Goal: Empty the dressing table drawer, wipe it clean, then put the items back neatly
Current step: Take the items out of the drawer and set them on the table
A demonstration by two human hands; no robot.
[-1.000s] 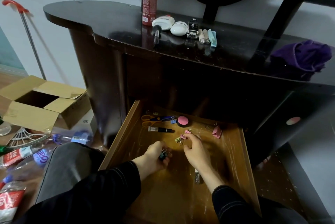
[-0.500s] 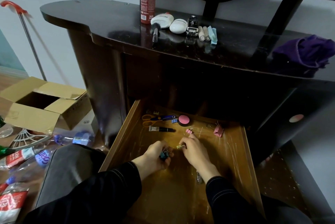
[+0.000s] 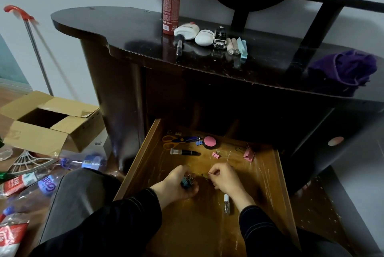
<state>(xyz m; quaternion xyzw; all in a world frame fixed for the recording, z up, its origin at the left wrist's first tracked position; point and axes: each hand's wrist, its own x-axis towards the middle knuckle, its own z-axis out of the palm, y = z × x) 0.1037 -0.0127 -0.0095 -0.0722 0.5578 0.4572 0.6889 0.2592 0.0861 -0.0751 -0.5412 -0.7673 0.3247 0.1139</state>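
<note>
The wooden drawer (image 3: 276,184) of the dark dressing table (image 3: 128,34) is pulled out in front of me. My left hand (image 3: 176,184) is curled round a few binder clips (image 3: 187,182), a blue one showing. My right hand (image 3: 224,177) pinches a small clip (image 3: 209,173) just above the drawer floor. Further back lie scissors (image 3: 178,140), a pink compact (image 3: 209,142), a dark tube (image 3: 185,152), two pink clips (image 3: 216,155) (image 3: 248,154) and a blue clip (image 3: 199,142). A small glass vial (image 3: 227,203) lies by my right wrist.
On the tabletop stand a red bottle (image 3: 170,5), white cases (image 3: 203,37), a brush, small tubes and a purple cloth (image 3: 345,67). An open cardboard box (image 3: 47,121), plastic bottles (image 3: 87,162) and a mop handle (image 3: 35,49) are on the floor at left.
My right hand has drawn back from the clips further in, bringing one small clip toward my left hand. My left hand has stayed in place with its clips.
</note>
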